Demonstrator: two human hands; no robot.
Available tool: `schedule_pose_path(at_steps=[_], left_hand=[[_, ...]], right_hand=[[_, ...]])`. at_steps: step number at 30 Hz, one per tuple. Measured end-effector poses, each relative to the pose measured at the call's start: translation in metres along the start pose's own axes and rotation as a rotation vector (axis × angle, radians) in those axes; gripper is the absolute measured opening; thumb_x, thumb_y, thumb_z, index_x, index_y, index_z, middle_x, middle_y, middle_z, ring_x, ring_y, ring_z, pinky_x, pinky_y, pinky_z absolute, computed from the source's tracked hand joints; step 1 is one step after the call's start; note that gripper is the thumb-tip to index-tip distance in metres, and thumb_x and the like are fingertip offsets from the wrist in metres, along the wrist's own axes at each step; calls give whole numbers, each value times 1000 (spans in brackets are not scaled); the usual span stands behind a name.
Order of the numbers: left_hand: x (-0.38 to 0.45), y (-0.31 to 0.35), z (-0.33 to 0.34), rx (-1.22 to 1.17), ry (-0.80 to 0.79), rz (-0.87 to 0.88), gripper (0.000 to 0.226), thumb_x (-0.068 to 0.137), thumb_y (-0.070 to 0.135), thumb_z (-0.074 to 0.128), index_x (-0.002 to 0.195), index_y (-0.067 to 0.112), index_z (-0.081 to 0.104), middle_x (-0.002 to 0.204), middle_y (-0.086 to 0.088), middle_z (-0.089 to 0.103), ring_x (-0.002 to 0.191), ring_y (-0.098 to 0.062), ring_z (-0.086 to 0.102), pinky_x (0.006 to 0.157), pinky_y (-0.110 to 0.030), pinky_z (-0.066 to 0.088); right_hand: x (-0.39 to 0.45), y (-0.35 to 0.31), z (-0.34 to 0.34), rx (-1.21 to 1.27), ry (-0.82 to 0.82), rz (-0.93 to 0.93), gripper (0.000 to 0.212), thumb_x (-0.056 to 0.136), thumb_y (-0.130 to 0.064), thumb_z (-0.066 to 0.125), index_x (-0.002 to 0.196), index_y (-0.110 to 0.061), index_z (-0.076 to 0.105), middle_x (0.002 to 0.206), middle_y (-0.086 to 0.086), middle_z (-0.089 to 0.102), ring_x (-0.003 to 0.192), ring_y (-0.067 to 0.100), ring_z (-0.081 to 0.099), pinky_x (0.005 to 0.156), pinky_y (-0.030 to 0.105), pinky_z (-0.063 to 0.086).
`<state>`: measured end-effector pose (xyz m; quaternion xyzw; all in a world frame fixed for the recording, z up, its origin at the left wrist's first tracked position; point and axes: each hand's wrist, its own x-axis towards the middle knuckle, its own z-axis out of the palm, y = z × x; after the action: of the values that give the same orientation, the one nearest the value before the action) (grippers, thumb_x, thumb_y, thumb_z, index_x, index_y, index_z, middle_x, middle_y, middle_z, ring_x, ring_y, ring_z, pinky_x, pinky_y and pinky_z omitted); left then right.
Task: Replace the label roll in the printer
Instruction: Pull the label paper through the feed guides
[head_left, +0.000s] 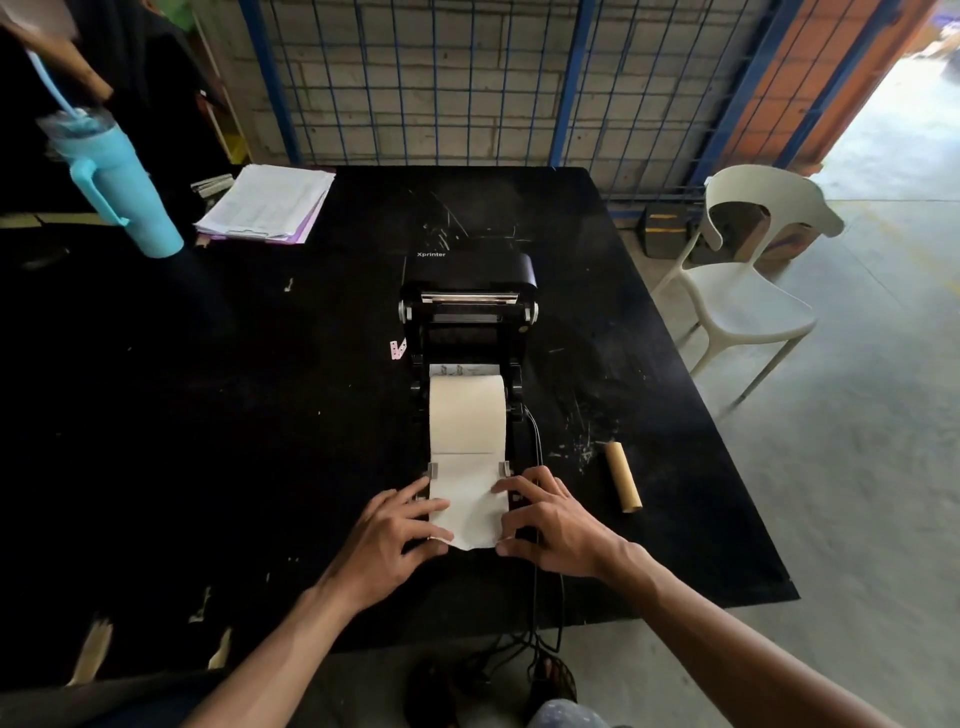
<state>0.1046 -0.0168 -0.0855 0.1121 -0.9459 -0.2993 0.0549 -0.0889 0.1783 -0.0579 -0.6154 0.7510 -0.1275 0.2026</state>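
While the lid is raised — printer (467, 291): open
Label roll (466, 415): seated; strip pressed flat by left hand (395, 535) and right hand (550, 525), fingers spread
Empty core (622, 477): laid beside

Bare forearms, no sleeves, no gloves

A: Table (311, 389): matt black board, scratched and scuffed pale. Printer (470, 280): glossy black plastic, bright metal bar across its open lid.

B: Label roll (466, 415): matt off-white paper, smooth. Spent core (622, 476): brown cardboard, dull. Chair (748, 306): smooth cream plastic. Tumbler (122, 192): satin blue plastic.
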Motion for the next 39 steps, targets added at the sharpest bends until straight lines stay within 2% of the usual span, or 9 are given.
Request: schedule_pose_path(at_steps=[5, 13, 19, 22, 25, 31, 34, 36, 39], left_hand=[[-2, 6, -2, -27, -52, -9, 16, 84, 44, 66, 97, 41, 74, 144, 18, 48, 145, 0, 20, 117, -42, 22], [-4, 13, -10, -29, -111, -12, 16, 81, 45, 68, 96, 45, 74, 144, 20, 46, 142, 4, 21, 118, -38, 18], [-4, 17, -11, 1, -139, -21, 23, 71, 48, 73, 93, 45, 74, 144, 20, 44, 142, 3, 21, 116, -36, 20], [-3, 20, -15, 52, -193, -31, 37, 66, 31, 67, 100, 43, 71, 144, 18, 41, 142, -2, 20, 114, -37, 20], [3, 24, -19, 53, -209, -42, 68, 60, 6, 55, 116, 44, 62, 137, 17, 42, 138, -4, 25, 111, -36, 24], [17, 33, -21, 22, -121, -140, 75, 70, -9, 45, 131, 34, 55, 135, 12, 44, 131, -6, 35, 107, -29, 25], [26, 34, -21, 15, -33, -167, 63, 75, -5, 46, 123, 33, 62, 130, 12, 51, 123, -8, 42, 100, -29, 29], [36, 32, -29, -9, 67, -176, 52, 78, -1, 49, 113, 31, 67, 121, 11, 58, 113, -11, 50, 96, -32, 38], [62, 33, -56, -114, 257, -194, 40, 83, 5, 54, 115, 25, 68, 117, 6, 62, 108, -13, 56, 98, -40, 47]], right_hand=[[-5, -3, 5, 44, -16, 38, 22, 88, -49, 63, 95, -30, 72, 157, -2, 30, 141, 26, 17, 115, 45, 28], [-4, -4, 4, 74, -54, 48, 22, 88, -50, 63, 93, -30, 71, 153, -2, 31, 141, 26, 15, 115, 51, 33], [-7, -1, -2, 100, -98, 32, 31, 81, -62, 67, 86, -31, 71, 152, -7, 30, 141, 21, 13, 112, 41, 25], [-4, 1, -6, 143, -86, 50, 38, 82, -68, 62, 97, -33, 69, 149, -10, 37, 139, 17, 18, 112, 43, 31], [2, 4, -7, 225, -27, 83, 36, 86, -62, 62, 107, -33, 65, 137, -11, 50, 130, 13, 29, 108, 40, 39], [14, 6, -11, 341, 19, 147, 27, 91, -51, 64, 108, -31, 63, 115, -12, 61, 115, 13, 43, 94, 27, 41], [19, 3, -24, 426, 83, 158, 16, 94, -36, 66, 105, -25, 63, 108, -11, 64, 97, 1, 57, 80, 17, 46], [23, 1, -38, 499, 161, 178, 14, 94, -28, 67, 105, -20, 63, 108, -7, 63, 92, 3, 61, 73, 18, 51], [37, 4, -70, 467, 377, 193, 23, 92, -25, 69, 112, -19, 61, 115, -2, 54, 102, 14, 57, 84, 25, 52]])
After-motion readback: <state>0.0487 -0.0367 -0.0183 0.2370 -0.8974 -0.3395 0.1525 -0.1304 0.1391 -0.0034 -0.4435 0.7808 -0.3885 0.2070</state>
